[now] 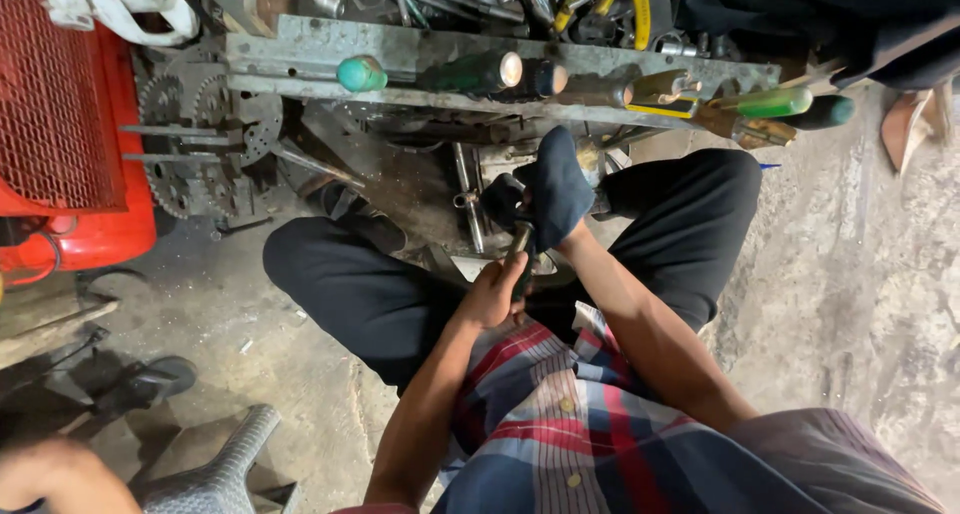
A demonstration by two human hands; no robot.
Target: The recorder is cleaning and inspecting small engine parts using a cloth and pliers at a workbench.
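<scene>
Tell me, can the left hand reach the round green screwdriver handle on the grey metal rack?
Probably not straight away. The left hand is wrapped around a dark metal tool near the lap, and the round green screwdriver handle lies farther off, on the grey metal rack. Nothing blocks the path, though.

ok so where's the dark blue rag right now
In the head view the dark blue rag sits centre frame, bunched in the right hand over a metal tool, just below the screwdriver rack, between the knees.
</scene>
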